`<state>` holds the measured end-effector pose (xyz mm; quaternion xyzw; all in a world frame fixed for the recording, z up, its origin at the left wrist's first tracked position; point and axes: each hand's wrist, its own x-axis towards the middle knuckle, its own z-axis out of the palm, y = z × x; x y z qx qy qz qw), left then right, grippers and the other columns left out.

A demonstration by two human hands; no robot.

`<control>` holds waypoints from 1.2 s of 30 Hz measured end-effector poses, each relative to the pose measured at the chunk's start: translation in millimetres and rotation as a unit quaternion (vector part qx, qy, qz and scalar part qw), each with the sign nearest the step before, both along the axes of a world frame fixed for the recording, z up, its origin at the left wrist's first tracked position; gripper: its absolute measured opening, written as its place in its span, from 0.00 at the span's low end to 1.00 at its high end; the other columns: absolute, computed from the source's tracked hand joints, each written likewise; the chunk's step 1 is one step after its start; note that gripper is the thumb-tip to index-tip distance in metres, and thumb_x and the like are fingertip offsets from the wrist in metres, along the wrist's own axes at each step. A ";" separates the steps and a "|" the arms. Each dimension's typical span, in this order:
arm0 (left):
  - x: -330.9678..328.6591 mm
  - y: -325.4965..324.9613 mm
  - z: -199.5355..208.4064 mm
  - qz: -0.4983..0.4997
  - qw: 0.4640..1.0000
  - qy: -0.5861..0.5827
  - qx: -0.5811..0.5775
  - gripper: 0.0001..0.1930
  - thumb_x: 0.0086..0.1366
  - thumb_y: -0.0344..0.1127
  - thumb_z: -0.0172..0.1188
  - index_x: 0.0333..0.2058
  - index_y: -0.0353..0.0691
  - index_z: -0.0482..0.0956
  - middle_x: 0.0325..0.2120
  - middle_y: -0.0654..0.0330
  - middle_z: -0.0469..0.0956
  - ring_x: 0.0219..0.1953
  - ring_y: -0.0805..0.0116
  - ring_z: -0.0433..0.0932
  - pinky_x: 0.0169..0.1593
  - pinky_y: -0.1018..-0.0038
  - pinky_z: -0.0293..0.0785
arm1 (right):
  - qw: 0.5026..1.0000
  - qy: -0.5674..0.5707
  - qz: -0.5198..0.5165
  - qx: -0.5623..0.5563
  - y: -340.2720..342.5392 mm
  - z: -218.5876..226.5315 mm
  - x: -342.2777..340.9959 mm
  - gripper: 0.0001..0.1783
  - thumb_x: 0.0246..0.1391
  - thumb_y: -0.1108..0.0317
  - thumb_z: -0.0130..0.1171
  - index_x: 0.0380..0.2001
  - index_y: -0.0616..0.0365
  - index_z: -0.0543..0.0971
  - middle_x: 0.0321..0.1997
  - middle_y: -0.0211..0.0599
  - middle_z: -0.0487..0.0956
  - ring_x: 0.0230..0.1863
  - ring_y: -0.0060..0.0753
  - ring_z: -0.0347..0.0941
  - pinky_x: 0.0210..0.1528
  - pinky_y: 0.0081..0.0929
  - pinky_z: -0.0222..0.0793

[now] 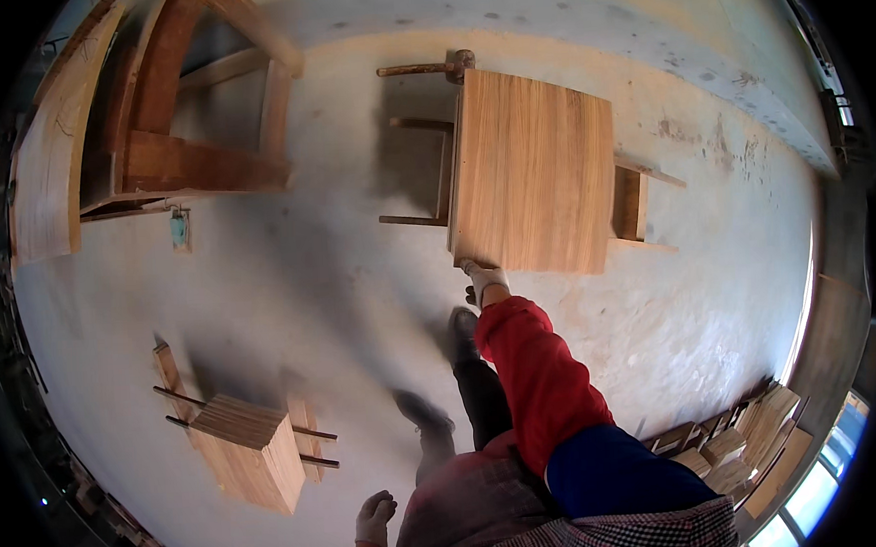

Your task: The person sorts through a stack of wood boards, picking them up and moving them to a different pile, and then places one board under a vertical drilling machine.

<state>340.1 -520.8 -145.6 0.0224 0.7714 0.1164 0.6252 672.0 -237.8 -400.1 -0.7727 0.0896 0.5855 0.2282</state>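
Observation:
A stack of square wood-grain boards (536, 171) rests on low dark supports ahead of me. My right hand (484, 279), in a pale glove with dark fingertips, is closed at its near left corner, gripping the edge; some fingers are hidden by the hand. The right arm reaches up in a red sleeve with blue above it. My left hand (375, 519), also gloved, hangs low beside my body. Its fingers are curled in and nothing shows in them.
A mallet (460, 67) lies beyond the boards. A smaller board stack (245, 443) sits on supports at the lower left. A wooden workbench (203, 161) stands at the far left, near a small teal object (179, 229). More wood pieces (724, 447) lie at right.

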 end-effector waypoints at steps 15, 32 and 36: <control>49.7 31.5 -3.3 -0.060 0.998 -0.024 0.013 0.14 0.59 0.32 0.52 0.43 0.32 0.72 0.35 0.58 0.75 0.38 0.72 0.74 0.42 0.78 0.71 | 0.993 0.001 -0.115 0.038 8.4 -8.5 -30.9 0.23 0.39 0.60 0.66 0.38 0.53 0.71 0.29 0.28 0.71 0.23 0.31 0.68 0.19 0.29 0.66; 23.5 51.1 -6.7 -0.255 0.956 0.008 0.147 0.16 0.57 0.34 0.52 0.43 0.33 0.73 0.39 0.53 0.75 0.42 0.65 0.73 0.47 0.73 0.68 | 0.930 0.095 -0.307 0.179 -53.0 96.7 107.8 0.13 0.48 0.50 0.59 0.27 0.45 0.74 0.18 0.23 0.72 0.18 0.23 0.66 0.25 0.27 0.67; 43.0 108.8 25.9 -0.300 0.936 0.019 0.183 0.17 0.57 0.36 0.52 0.44 0.34 0.72 0.41 0.52 0.74 0.46 0.63 0.72 0.49 0.72 0.67 | 0.924 0.116 -0.244 0.269 -24.9 165.2 158.7 0.11 0.49 0.54 0.58 0.28 0.46 0.74 0.14 0.23 0.71 0.09 0.20 0.60 0.17 0.24 0.63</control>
